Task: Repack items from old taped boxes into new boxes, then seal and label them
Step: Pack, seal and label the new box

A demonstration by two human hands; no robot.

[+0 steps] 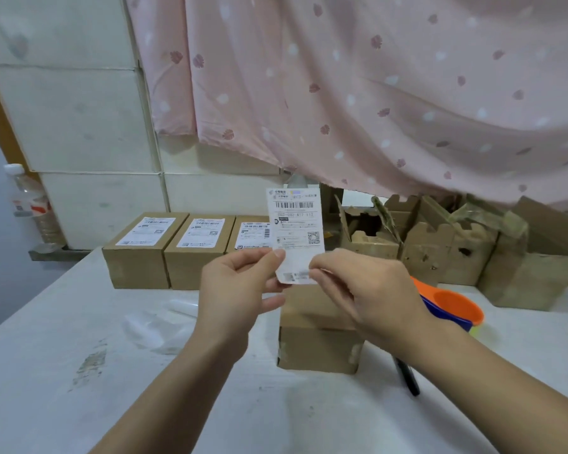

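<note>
A white shipping label [295, 224] with barcodes stands upright in the air above a sealed brown box [318, 335] on the white table [79, 322]. My left hand [236, 286] pinches the label's lower left edge between thumb and forefinger. My right hand [364, 286] pinches its lower right corner. Three sealed boxes that carry labels [168, 250] stand in a row at the back of the table. Several torn old boxes [440, 247] are piled at the back right.
An orange and blue tape dispenser [453, 309] lies right of the box, and a black marker [407, 376] sits under my right forearm. Clear plastic film [154, 326] lies at the left. A pink curtain [374, 93] hangs above. A water bottle [30, 204] stands far left.
</note>
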